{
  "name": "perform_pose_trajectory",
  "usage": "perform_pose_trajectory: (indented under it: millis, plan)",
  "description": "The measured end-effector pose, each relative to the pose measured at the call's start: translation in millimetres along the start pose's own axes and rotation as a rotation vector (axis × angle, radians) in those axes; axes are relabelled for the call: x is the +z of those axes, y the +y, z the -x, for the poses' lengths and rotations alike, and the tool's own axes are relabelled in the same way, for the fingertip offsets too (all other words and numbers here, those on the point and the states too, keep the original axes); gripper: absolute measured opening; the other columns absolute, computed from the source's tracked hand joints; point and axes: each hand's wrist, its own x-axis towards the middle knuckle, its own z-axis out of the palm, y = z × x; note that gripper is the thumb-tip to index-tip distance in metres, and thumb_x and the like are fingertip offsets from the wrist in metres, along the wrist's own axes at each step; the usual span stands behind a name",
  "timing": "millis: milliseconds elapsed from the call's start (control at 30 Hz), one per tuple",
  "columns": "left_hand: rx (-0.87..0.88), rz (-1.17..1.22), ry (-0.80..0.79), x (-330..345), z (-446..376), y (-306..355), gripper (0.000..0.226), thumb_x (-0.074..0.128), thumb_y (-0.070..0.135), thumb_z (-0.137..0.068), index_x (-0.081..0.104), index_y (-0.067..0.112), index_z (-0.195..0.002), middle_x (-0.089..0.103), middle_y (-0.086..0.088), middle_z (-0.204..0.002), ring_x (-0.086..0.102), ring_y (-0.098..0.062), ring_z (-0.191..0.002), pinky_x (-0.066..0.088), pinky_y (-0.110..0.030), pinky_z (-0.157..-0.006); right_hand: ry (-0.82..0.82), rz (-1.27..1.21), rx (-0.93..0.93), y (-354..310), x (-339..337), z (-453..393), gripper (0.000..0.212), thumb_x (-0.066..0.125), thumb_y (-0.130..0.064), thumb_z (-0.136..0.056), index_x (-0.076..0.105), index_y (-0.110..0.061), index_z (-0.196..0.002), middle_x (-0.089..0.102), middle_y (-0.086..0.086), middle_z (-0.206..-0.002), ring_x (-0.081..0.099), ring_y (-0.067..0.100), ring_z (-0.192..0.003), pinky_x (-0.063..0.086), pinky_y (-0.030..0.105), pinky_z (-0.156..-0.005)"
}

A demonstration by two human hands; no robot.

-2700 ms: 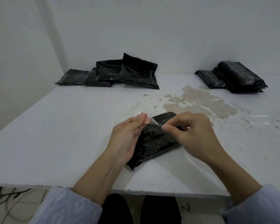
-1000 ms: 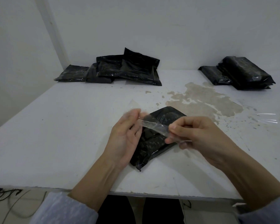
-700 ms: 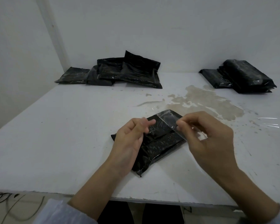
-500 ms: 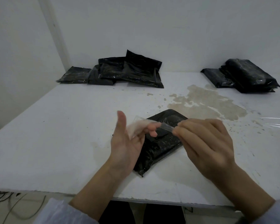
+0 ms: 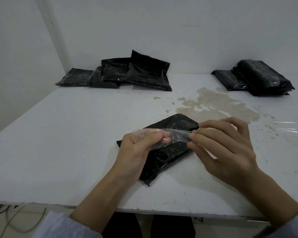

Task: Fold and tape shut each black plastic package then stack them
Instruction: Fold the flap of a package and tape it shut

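Clear tape strip (image 5: 175, 136) stretched between both hands above the black package (image 5: 169, 152), which lies mid-table (image 5: 58, 143). Left hand (image 5: 138, 152) pinches one end, right hand (image 5: 224, 150) the other. Package piles at back left (image 5: 127, 73) and back right (image 5: 258, 79).

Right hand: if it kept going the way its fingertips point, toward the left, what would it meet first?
The right hand pinches one end of the clear tape strip, fingertips aimed at the left hand holding the other end. It would likely meet the left hand's fingers first, though depth is unclear.
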Motion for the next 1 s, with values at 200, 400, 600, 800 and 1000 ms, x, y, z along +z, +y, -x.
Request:
perform_pose_trajectory:
  millis: [200, 400, 600, 800, 1000]
  plan:
    - [0.058, -0.159, -0.006, -1, 2, -2, 0.01, 0.074, 0.016, -0.071, 0.077, 0.009, -0.078, 0.073, -0.009, -0.077, 0.068, -0.016, -0.078, 0.053, -0.024, -0.075, -0.138, -0.203, 0.308, -9, -1, -1, 0.023, 0.065, -0.026, -0.078, 0.074, -0.007, -0.089, 0.069, 0.005, -0.092, 0.061, 0.019, -0.098, 0.043, 0.051, -0.083]
    - [0.094, -0.234, -0.036, 3, 6, -2, 0.014, 0.067, 0.009, -0.079, 0.072, -0.001, -0.085, 0.072, -0.006, -0.076, 0.068, -0.014, -0.075, 0.051, -0.018, -0.067, -0.214, -0.269, 0.456, -21, 2, -15, 0.033, 0.069, -0.04, -0.074, 0.072, -0.012, -0.091, 0.063, 0.0, -0.095, 0.056, 0.013, -0.094, 0.048, 0.044, -0.075]
    - [0.129, -0.304, -0.05, 5, 7, 0, 0.007, 0.066, 0.001, -0.081, 0.073, 0.002, -0.082, 0.073, -0.005, -0.072, 0.069, -0.012, -0.07, 0.049, -0.013, -0.067, -0.245, -0.354, 0.516, -19, -2, -16, 0.023, 0.065, -0.03, -0.074, 0.073, -0.015, -0.089, 0.064, -0.004, -0.093, 0.059, 0.013, -0.09, 0.051, 0.046, -0.073]
    - [0.144, -0.389, -0.075, 4, 7, 0, 0.01, 0.066, 0.011, -0.077, 0.075, 0.01, -0.079, 0.074, 0.0, -0.073, 0.069, -0.008, -0.072, 0.043, -0.005, -0.081, -0.287, -0.39, 0.494, -18, -6, -19, 0.025, 0.068, -0.035, -0.073, 0.072, -0.015, -0.088, 0.068, -0.007, -0.087, 0.062, 0.011, -0.087, 0.051, 0.039, -0.074]
    - [0.104, -0.307, -0.098, 1, 5, -1, 0.016, 0.068, 0.024, -0.077, 0.076, 0.01, -0.079, 0.072, -0.004, -0.075, 0.067, -0.014, -0.077, 0.048, -0.016, -0.077, -0.352, -0.578, 0.634, -16, -9, -24, 0.017, 0.068, -0.014, -0.076, 0.071, -0.016, -0.094, 0.068, -0.011, -0.076, 0.064, 0.001, -0.079, 0.05, 0.013, -0.074]
